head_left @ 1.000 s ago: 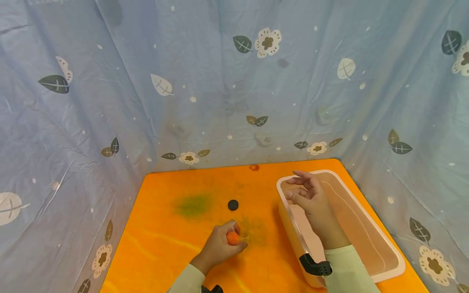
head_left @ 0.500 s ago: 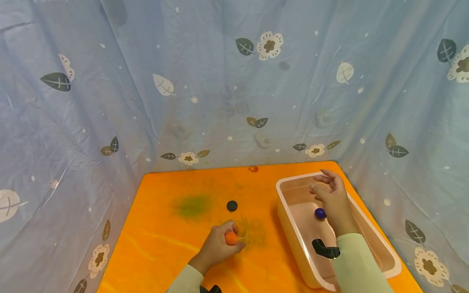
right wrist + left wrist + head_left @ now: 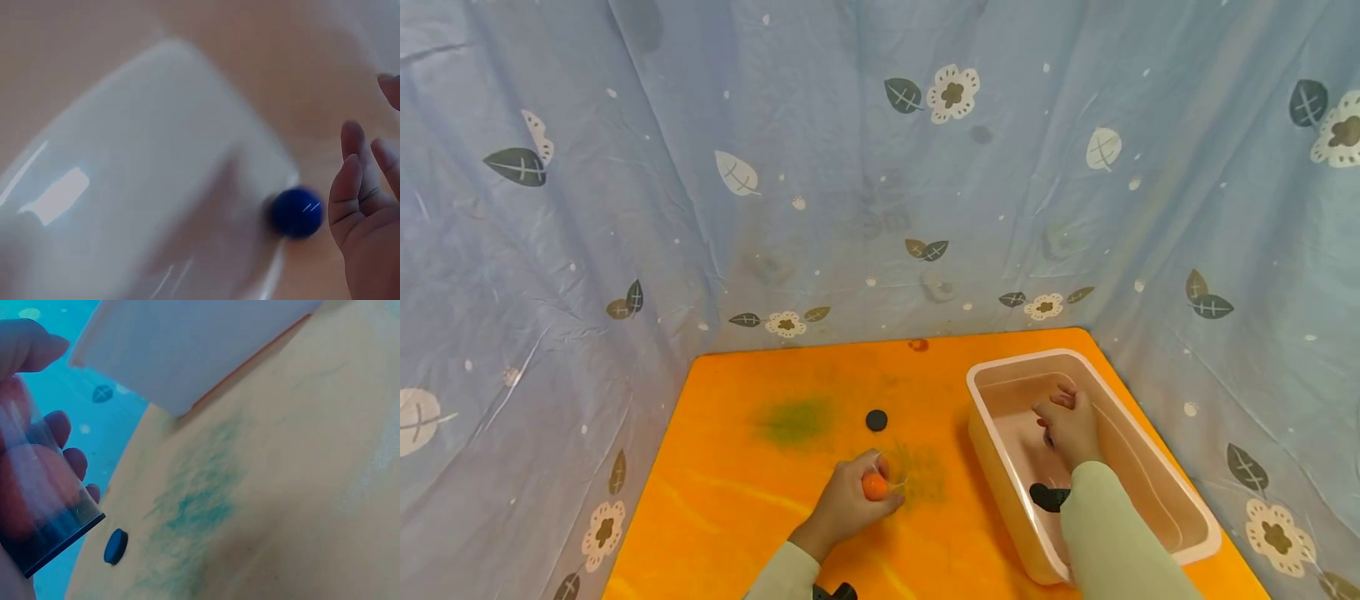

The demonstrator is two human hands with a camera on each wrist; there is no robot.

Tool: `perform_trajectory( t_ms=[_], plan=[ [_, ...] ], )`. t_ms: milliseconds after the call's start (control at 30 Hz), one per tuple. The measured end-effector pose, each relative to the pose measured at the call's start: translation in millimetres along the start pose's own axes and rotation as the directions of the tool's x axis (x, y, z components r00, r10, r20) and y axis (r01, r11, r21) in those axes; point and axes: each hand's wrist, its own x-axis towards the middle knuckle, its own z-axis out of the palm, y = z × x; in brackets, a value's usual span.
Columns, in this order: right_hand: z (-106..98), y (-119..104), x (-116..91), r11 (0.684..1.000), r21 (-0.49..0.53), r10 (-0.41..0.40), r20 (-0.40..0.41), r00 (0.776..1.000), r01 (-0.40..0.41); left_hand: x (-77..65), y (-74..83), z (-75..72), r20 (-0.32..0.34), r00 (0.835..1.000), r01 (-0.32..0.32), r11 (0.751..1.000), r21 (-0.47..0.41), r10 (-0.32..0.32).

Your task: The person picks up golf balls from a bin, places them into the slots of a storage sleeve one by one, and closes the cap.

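My left hand [image 3: 850,504] grips a clear cylinder [image 3: 47,481] with a dark base. An orange ball [image 3: 875,486] sits inside it, down by the base in the left wrist view. Deep in the pale pink bin [image 3: 992,425], my right hand [image 3: 1072,427] reaches down with fingers loosely bent. A shiny blue ball [image 3: 297,212] lies on the bin's floor beside those fingers, with a gap between them in the right wrist view. From the head, the right hand covers most of that ball.
A small black disc [image 3: 876,420] lies on the orange tabletop [image 3: 737,467], beyond the left hand. Green smudges [image 3: 797,421] mark the surface. Blue patterned curtains [image 3: 850,167] enclose the back and both sides.
The right hand has gone from above the bin's left rim rightward, then down inside it. The blue ball came into sight and is now mostly covered. The left hand stays about where it was.
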Motion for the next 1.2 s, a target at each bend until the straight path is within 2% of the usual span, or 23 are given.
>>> perform_trajectory(
  t_ms=[100, 300, 533, 667, 733, 800, 900, 967, 1033, 1100, 1200],
  plan=[
    [2, 10, 1, 0.999, 0.002, 0.033, 0.001, 0.999, -0.033, -1.8, -0.7, -2.0, -0.007, 1.0, 0.012, 1.0, 0.0, -0.012],
    [6, 26, 7, 0.999, -0.017, 0.035, -0.011, 0.999, -0.035, -4.2, -2.4, -4.0, -0.015, 1.0, 0.016, 1.0, -0.022, -0.016],
    [5, 46, 16, 0.993, -0.089, 0.071, -0.108, 0.992, -0.081, -4.4, -5.5, -3.7, -0.018, 1.0, 0.018, 1.0, -0.021, -0.018],
    [9, 49, 19, 0.987, -0.125, 0.084, -0.123, 0.989, -0.1, -5.2, -7.9, -4.0, -0.023, 0.999, 0.029, 0.999, -0.019, -0.03],
    [12, 50, 19, 0.994, -0.028, 0.104, -0.1, 0.99, -0.107, -5.8, -9.5, -3.7, -0.024, 0.999, 0.035, 0.999, -0.015, -0.035],
    [15, 51, 18, 0.987, 0.106, 0.132, -0.069, 0.989, -0.124, -6.0, -10.6, -2.9, -0.023, 0.999, 0.034, 0.999, -0.008, -0.035],
    [19, 53, 17, 0.933, 0.307, 0.202, -0.016, 0.979, -0.187, -6.1, -11.0, -1.5, -0.019, 0.999, 0.034, 0.999, -0.007, -0.035],
    [21, 54, 16, 0.905, 0.351, 0.26, -0.012, 0.965, -0.239, -5.9, -11.0, -0.7, -0.017, 0.999, 0.033, 0.999, -0.005, -0.033],
    [22, 56, 16, 0.89, 0.361, 0.307, -0.022, 0.952, -0.279, -5.4, -10.4, -0.2, -0.017, 0.999, 0.033, 0.999, -0.003, -0.033],
    [22, 58, 17, 0.889, 0.35, 0.328, -0.032, 0.944, -0.297, -4.8, -10.2, 0.0, -0.017, 0.999, 0.034, 0.999, 0.0, -0.034],
    [22, 59, 19, 0.892, 0.342, 0.323, -0.031, 0.946, -0.294, -3.8, -10.1, -0.1, -0.016, 0.999, 0.034, 0.999, -0.003, -0.034]
  ],
)
